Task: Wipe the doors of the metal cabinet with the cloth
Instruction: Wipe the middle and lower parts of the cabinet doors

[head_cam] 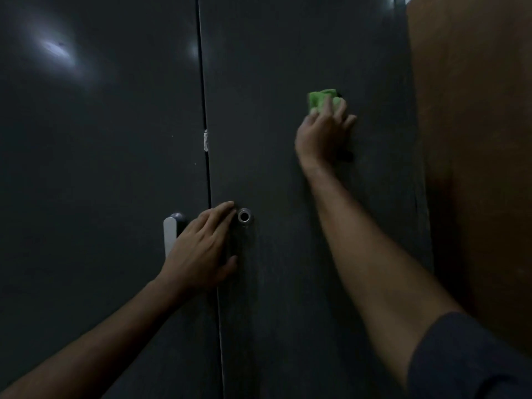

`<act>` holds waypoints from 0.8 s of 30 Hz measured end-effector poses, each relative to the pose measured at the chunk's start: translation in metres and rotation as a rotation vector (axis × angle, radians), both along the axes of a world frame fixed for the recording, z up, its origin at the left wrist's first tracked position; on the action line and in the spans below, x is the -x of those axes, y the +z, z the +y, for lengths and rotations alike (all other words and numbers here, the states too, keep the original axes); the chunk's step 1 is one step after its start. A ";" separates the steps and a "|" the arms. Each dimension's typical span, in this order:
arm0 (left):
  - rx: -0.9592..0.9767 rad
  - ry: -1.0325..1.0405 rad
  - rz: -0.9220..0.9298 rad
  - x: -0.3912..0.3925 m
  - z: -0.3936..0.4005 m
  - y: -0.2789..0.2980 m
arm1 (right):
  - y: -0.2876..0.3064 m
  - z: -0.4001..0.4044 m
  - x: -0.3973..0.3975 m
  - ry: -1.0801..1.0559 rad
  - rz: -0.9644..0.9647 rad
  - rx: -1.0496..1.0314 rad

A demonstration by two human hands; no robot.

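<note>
A: What is hidden or hard to read in this view?

B: The light is dim, so both doors appear as flat dark grey panels; their tops and bottoms are cut off by the frame. A pale glare patch [59,51] sits high on the left door [100,168]. Most of my cloth [321,99] is covered by my own fingers; only its green upper part shows. A small white scrap [205,140] sits in the seam [207,174] between the doors, and I cannot tell what it is. The handle [170,234] on the left door is partly covered by my left hand. My right sleeve [472,361] is cut off at the lower right corner.

A: And your hands?

B: My right hand [321,133] lies flat on the right door [302,254], high up and toward its right side, fingers spread and nearly straight, pressing the cloth against the metal. My left hand [201,249] is relaxed and holds nothing; it rests across the seam at mid-height, fingers extended, their tips just beside the round lock [244,216] on the right door.

A: What borders the cabinet?

B: A brown surface [475,168] stands along the right door's outer edge.
</note>
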State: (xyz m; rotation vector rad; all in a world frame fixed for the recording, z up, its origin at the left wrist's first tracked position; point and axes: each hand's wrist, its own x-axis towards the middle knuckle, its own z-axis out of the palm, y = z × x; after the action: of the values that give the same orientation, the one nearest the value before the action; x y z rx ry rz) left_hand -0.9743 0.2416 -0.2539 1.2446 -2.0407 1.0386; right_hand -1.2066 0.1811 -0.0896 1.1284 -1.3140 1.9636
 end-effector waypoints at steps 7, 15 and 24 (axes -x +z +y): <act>0.002 0.023 0.038 0.006 -0.002 -0.011 | -0.093 -0.009 0.040 0.022 0.831 0.158; 0.078 0.023 0.071 0.012 -0.007 -0.021 | -0.042 -0.008 0.042 -0.051 0.262 0.016; 0.118 -0.027 0.134 0.019 -0.016 -0.029 | -0.086 -0.011 0.139 -0.169 0.113 -0.051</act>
State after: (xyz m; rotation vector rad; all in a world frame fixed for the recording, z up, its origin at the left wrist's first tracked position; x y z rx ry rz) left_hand -0.9935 0.2257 -0.2825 1.1903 -1.8634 1.0196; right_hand -1.3454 0.1696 -0.1760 1.0973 -1.3594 1.7300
